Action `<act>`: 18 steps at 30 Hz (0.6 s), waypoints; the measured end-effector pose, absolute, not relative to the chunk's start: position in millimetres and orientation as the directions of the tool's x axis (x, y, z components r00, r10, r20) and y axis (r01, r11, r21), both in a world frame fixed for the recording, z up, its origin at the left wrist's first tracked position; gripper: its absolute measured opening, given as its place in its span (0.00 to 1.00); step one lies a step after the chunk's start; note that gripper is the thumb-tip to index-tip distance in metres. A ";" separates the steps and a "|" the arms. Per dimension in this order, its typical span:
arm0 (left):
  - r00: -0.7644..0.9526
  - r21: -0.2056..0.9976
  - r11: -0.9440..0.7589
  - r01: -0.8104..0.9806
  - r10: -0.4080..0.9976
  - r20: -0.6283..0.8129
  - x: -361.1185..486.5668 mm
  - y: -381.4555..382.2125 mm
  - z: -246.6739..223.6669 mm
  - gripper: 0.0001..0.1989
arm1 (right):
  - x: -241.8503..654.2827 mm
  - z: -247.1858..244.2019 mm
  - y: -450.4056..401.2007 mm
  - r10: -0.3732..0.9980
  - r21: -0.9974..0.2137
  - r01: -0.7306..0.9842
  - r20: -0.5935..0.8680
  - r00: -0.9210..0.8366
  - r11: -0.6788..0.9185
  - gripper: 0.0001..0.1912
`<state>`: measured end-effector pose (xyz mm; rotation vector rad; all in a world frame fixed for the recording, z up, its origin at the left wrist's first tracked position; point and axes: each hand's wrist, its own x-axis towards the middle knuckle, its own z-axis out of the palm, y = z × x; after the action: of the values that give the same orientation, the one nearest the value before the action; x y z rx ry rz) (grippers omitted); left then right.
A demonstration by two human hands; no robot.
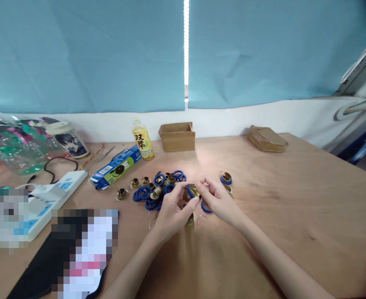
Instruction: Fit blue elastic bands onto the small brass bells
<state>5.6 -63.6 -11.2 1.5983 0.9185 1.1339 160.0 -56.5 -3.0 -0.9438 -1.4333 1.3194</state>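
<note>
Between my two hands is a brass-coloured metal part with a blue ring [193, 191] around it. My left hand [176, 207] grips it from the left, thumb and fingers closed on its edge. The fingers of my right hand [212, 197] are pinched together at its right side; what they hold is too small to make out. Left of my hands lies a pile of blue rings [143, 193] and brass parts [135, 183]. Another brass part in a blue ring [226, 178] sits to the right. Thin curved wires [202, 218] lie near my hands.
Behind the pile stand a yellow bottle [143, 143], a blue box [116, 168] and an open cardboard box [178, 139]. A cardboard packet [267, 139] is at the back right. Leftward are a power strip [58, 199], a cup [69, 141] and plastic bottles [24, 149].
</note>
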 end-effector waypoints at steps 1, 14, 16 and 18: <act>0.309 0.971 -0.240 -0.002 0.923 0.229 5.7 -63.3 -9.2 0.14 | 159.8 -2.1 -56.4 0.957 -0.991 -0.063 0.128 -0.261 0.116 0.19; 0.388 0.989 -0.116 -0.093 0.910 0.144 7.9 -65.9 5.9 0.14 | 164.1 -3.1 -55.9 0.970 -0.993 0.010 0.113 -0.213 0.118 0.13; 0.373 0.990 -0.116 -0.077 0.918 0.136 7.7 -65.4 4.5 0.15 | 162.9 -1.2 -57.5 0.971 -0.993 -0.002 0.114 -0.212 0.116 0.13; 0.343 0.990 -0.128 -0.056 0.929 0.140 7.1 -65.0 3.5 0.16 | 161.2 1.3 -59.5 0.967 -0.992 -0.019 0.127 -0.222 0.126 0.13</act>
<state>7.1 -65.0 3.5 1.4301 0.8528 1.0526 161.2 -59.5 1.3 -0.9958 -1.4261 1.2751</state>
